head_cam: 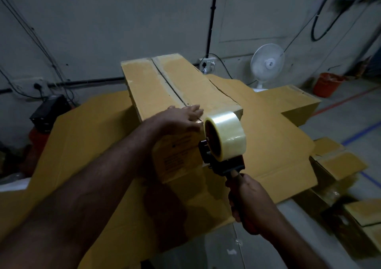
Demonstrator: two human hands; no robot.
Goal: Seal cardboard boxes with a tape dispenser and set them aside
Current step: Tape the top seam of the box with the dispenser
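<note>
A long brown cardboard box (144, 83) lies in front of me on a flattened cardboard sheet (92, 145), its two top flaps meeting along a dark seam. My left hand (181, 118) presses flat on the box top at its near end, fingers straight. My right hand (247, 202) grips the handle of a tape dispenser (222, 141) with a roll of clear tape. The dispenser's front sits against the box's near end, right beside my left hand's fingertips.
More brown boxes (288, 102) lie to the right, and others (340, 165) sit lower right. A white fan (268, 64), an orange bucket (327, 84) and wall sockets with cables stand by the back wall. A black case (49, 112) is at the left.
</note>
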